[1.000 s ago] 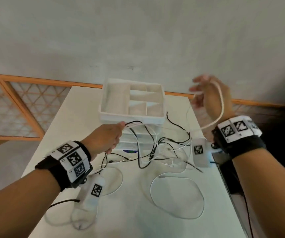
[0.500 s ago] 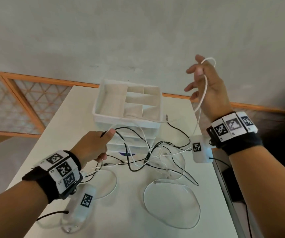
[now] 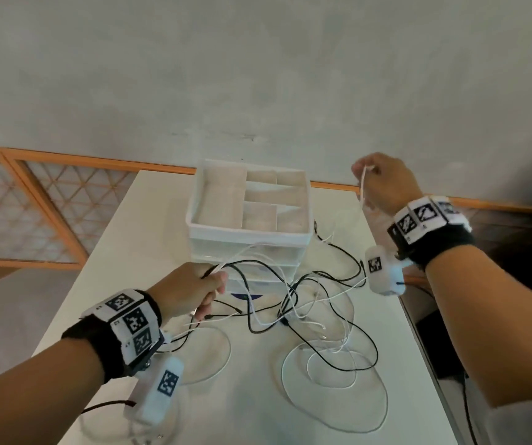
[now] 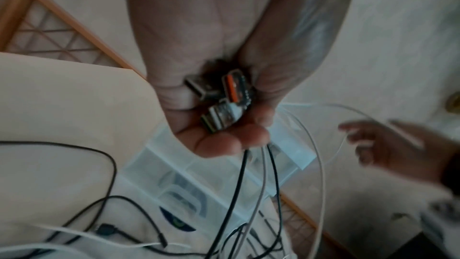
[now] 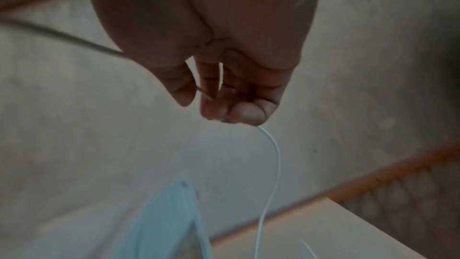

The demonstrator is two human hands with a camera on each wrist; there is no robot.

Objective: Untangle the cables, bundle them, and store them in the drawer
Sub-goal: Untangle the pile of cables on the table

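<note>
Left hand [image 3: 191, 289] gripped plugs [image 4: 221, 97]; right hand [image 3: 383, 183] pinched a white cable [image 5: 271, 164]. Knots could be tightened by pulling.

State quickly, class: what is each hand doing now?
Left hand: grips several cable plugs.
Right hand: pinches one white cable.

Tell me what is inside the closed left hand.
The left hand grips three USB plugs, one with an orange insert; black and white cables trail out below. Where cables join plugs is covered by fingers.
</note>
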